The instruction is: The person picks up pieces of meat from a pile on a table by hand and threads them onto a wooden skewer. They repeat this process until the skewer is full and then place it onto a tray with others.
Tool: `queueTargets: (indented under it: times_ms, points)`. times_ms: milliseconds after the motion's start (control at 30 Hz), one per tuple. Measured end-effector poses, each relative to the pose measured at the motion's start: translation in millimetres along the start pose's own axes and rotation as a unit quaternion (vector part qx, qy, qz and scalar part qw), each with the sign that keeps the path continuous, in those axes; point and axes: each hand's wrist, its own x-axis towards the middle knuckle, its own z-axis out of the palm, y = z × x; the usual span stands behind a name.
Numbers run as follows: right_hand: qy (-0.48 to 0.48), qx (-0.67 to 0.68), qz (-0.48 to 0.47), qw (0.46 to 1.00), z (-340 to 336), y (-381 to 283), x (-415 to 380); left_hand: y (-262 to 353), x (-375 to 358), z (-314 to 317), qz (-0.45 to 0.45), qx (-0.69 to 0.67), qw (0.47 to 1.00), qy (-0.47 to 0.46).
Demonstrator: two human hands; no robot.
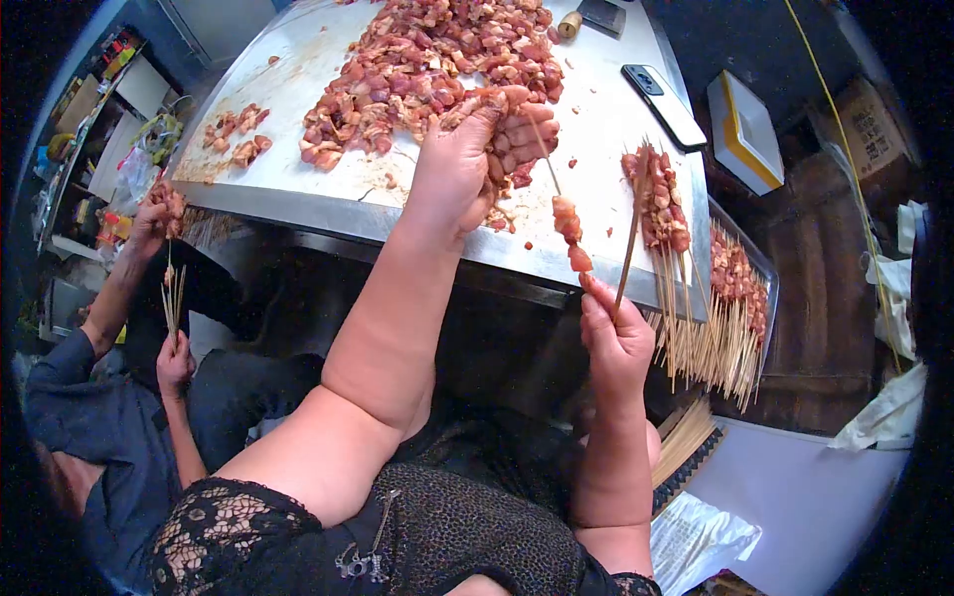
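My right hand [618, 333] is closed around the lower end of a bamboo skewer [546, 159]. Several raw meat pieces [568, 230] are threaded low on it, just above my fingers. A darker brown stick [632, 233] also rises from beside that hand. Palm turned up and fingers curled, my left hand [472, 164] is at the near edge of the meat pile [427, 74], apparently with raw meat at its thumb and fingers. The skewer's tip reaches these fingers. Finished meat skewers [664, 204] lie at the table's right corner, handles over the edge.
More skewers fill a tray [763, 298] beside the metal table [288, 189]. A phone [664, 104] and a wooden-handled tool [570, 25] lie on the tabletop. At left, a co-worker's hands [176, 366] hold skewers and meat. Bare skewers [684, 437] lie below right.
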Motion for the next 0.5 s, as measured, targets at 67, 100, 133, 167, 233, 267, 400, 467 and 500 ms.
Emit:
queueTargets:
  times_ms: [67,100,133,167,233,267,400,467,500]
  points:
    - [-0.012,-0.013,-0.014,1.0,0.6,2.3,-0.1,0.2,-1.0,0.7,-0.013,-0.014,1.0,0.005]
    - [-0.012,-0.013,-0.014,1.0,1.0,1.9,-0.2,0.7,-1.2,1.0,-0.022,-0.025,0.999,0.0]
    - [-0.015,-0.014,-0.019,1.0,1.6,1.4,-0.3,0.8,-1.4,1.1,-0.032,-0.036,0.999,-0.005]
    - [-0.018,-0.015,-0.024,0.999,2.1,1.0,-0.4,0.2,-1.4,1.3,-0.032,-0.036,0.999,-0.005]
    - [-0.018,-0.016,-0.023,0.999,1.5,2.0,-0.3,-1.4,-1.2,1.9,-0.045,-0.073,0.996,-0.01]
    - [-0.018,-0.016,-0.023,0.999,1.3,2.4,-0.2,-1.7,-1.0,1.7,-0.045,-0.072,0.996,-0.01]
    - [-0.028,-0.03,-0.016,0.999,1.1,0.7,-0.3,-5.0,2.1,-1.8,-0.054,-0.126,0.99,-0.024]
    - [-0.034,-0.054,-0.002,0.998,0.8,1.3,0.2,-7.4,2.6,-2.7,-0.055,-0.144,0.988,-0.031]
    - [-0.034,-0.055,-0.001,0.998,1.1,2.5,0.4,-8.6,2.3,-2.1,-0.058,-0.148,0.987,-0.035]
